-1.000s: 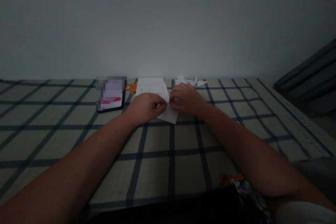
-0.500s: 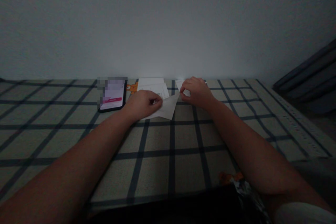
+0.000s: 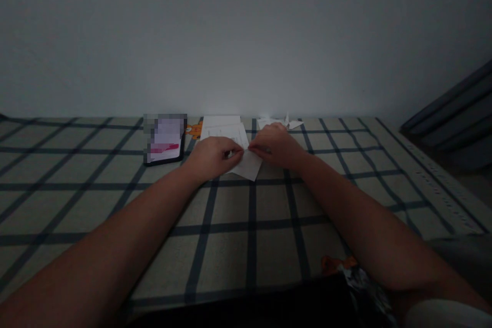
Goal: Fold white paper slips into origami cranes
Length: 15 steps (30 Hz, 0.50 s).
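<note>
A folded white paper (image 3: 249,166) lies on the checked cloth (image 3: 230,215) in front of me. My left hand (image 3: 213,156) rests on its left part with the fingers curled and pinching its upper edge. My right hand (image 3: 274,146) meets it from the right, fingertips pressed on the same edge. Both hands touch near the paper's top. Part of the paper is hidden under my hands.
A phone (image 3: 164,139) with a lit screen lies to the left of my hands. A stack of white sheets (image 3: 223,127) and an orange figure (image 3: 194,128) sit behind. Small folded paper shapes (image 3: 282,123) lie by the wall. A crinkled wrapper (image 3: 351,269) is near my body.
My right hand had gone back toward the folded shapes by the wall; now it has returned to the paper and meets my left hand. The paper's right flap lies flatter.
</note>
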{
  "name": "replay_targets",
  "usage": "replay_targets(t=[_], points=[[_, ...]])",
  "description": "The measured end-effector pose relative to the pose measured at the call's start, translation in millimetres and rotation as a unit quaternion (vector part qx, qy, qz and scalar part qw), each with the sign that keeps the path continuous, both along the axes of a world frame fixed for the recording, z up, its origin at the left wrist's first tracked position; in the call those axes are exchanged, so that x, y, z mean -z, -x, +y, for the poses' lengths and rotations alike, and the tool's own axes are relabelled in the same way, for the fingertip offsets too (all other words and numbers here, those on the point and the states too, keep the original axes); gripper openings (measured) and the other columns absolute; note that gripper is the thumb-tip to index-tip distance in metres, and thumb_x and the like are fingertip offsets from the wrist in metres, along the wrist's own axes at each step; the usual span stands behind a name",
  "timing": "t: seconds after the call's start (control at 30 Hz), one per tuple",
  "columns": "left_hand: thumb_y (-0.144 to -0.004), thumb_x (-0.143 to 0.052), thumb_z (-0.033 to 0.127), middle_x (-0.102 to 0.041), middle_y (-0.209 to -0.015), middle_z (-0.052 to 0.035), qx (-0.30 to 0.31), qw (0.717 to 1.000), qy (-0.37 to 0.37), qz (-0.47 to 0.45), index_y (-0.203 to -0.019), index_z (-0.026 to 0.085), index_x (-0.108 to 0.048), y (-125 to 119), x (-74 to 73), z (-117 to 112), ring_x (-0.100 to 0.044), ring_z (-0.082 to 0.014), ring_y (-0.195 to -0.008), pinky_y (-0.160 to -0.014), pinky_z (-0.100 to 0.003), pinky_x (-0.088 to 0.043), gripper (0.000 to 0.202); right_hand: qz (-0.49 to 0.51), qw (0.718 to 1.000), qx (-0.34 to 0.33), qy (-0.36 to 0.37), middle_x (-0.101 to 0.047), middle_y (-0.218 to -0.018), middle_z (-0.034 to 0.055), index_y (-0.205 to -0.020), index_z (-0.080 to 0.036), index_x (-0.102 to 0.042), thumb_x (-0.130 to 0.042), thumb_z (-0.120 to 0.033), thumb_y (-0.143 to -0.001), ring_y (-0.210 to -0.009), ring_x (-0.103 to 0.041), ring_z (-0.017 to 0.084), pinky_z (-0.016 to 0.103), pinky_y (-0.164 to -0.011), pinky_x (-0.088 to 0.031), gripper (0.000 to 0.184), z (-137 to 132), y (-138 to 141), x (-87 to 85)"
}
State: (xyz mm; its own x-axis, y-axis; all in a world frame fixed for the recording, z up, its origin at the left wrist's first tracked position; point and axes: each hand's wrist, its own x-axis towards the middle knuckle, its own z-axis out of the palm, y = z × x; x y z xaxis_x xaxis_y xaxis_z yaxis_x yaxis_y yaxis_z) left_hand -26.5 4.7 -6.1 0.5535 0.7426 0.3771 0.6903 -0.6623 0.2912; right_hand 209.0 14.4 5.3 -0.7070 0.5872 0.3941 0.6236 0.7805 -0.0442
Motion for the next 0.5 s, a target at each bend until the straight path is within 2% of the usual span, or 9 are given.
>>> replay_targets(t=[0.27,0.5], points=[[-0.087,-0.058,0.043,-0.075,-0.077,-0.0059,-0.054,0.998,0.02,-0.003,-0.085,0.019,-0.079,0,-6.6,-1,-0.064,-0.0187,-0.067,-0.059,-0.029,-0.04,0.032,-0.008,0.999,0.034,-0.004,-0.074,-0.095,0.0055,-0.096,-0.02,-0.074,-0.054,-0.03,-0.098,-0.092,-0.059,0.022,0.037,-0.087,-0.031,0.022,1,-2,-4.1],[-0.083,-0.06,0.04,-0.072,-0.07,-0.005,-0.082,0.996,0.034,-0.003,-0.074,0.019,-0.075,0,-10.3,0,-0.061,-0.0185,-0.064,-0.058,-0.029,-0.037,0.028,-0.005,0.998,0.06,-0.026,-0.074,-0.094,0.005,-0.095,-0.022,-0.074,-0.056,-0.031,-0.097,-0.094,-0.058,0.024,0.038,-0.085,-0.03,0.02,6,-10,-3.6]])
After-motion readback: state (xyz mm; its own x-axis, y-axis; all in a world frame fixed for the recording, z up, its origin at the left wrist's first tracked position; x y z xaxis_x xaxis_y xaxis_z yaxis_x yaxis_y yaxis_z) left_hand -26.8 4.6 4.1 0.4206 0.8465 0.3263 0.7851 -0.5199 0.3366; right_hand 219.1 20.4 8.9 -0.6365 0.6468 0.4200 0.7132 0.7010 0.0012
